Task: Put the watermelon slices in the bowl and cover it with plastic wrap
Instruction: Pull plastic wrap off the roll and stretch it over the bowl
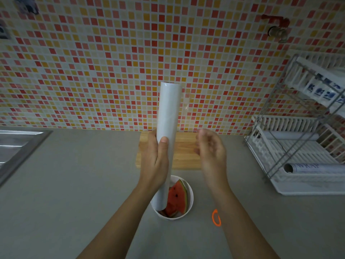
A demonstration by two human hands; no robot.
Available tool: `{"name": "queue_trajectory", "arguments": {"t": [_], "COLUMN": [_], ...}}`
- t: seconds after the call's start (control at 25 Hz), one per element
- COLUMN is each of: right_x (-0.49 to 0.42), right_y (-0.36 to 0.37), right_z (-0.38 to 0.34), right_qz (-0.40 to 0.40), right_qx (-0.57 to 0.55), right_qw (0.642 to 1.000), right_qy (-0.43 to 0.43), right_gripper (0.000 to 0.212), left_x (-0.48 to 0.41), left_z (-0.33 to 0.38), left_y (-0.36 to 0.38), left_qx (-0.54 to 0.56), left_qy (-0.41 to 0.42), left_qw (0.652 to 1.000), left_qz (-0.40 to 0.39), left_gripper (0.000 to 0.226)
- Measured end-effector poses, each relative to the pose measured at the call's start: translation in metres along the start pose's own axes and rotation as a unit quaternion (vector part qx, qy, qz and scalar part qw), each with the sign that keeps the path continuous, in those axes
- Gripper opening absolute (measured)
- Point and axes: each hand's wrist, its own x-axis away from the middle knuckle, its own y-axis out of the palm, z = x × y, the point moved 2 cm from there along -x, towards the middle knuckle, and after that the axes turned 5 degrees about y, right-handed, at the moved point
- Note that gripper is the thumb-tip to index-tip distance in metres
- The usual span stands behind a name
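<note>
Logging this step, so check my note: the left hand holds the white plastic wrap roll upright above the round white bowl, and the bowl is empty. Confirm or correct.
The round white bowl is not empty: the head view shows red, green-rinded watermelon slices in it. The rest stands: the left hand grips the white plastic wrap roll upright above it.

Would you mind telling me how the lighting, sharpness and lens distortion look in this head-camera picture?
Head view: dim, even light, soft shadows, no glare; the right hand is motion-blurred, the left hand gripping the white plastic-wrap roll sharper; wide-angle distortion tilts the white wire dish rack at the right edge.
</note>
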Motion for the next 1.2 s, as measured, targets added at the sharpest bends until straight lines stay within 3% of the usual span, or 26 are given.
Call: {"name": "queue_trajectory", "arguments": {"t": [0.2, 0.24, 0.36, 0.48, 0.56, 0.72, 0.88, 1.04, 1.2], "right_x": [0.019, 0.019, 0.018, 0.017, 0.016, 0.009, 0.002, 0.002, 0.002], "right_y": [0.015, 0.017, 0.014, 0.011, 0.016, 0.025, 0.017, 0.027, 0.029], "right_z": [0.019, 0.019, 0.019, 0.022, 0.016, 0.000, 0.000, -0.002, -0.007], "right_qz": [-0.118, -0.117, -0.063, -0.028, -0.048, -0.053, 0.008, -0.071, -0.068], "right_qx": [0.067, 0.059, 0.084, 0.068, 0.034, 0.027, 0.067, 0.023, 0.051], "right_qw": [0.991, 0.991, 0.994, 0.997, 0.998, 0.998, 0.997, 0.997, 0.995], "right_qy": [-0.007, -0.011, -0.036, -0.010, -0.001, -0.027, -0.042, -0.001, -0.045], "right_gripper": [0.011, 0.004, 0.015, 0.014, 0.009, 0.003, 0.012, 0.008, 0.010], "left_x": [-0.015, -0.017, -0.021, -0.027, -0.031, -0.029, -0.034, -0.036, -0.035], "left_z": [0.001, 0.001, 0.004, 0.008, 0.010, 0.012, 0.012, 0.010, 0.008], "left_y": [-0.001, -0.001, -0.003, -0.006, -0.006, -0.002, -0.005, -0.005, -0.002], "left_qx": [0.012, 0.010, 0.002, 0.014, 0.015, -0.005, 0.025, 0.026, 0.015], "left_qy": [-0.005, -0.001, 0.015, 0.024, 0.031, 0.041, 0.035, 0.039, 0.032], "left_qw": [1.000, 1.000, 1.000, 1.000, 0.999, 0.999, 0.999, 0.999, 0.999], "left_qz": [0.004, 0.002, 0.005, 0.014, 0.016, 0.015, 0.008, 0.008, 0.012], "left_gripper": [0.034, 0.036, 0.040, 0.025, 0.020, 0.040, 0.044, 0.032, 0.037]}}
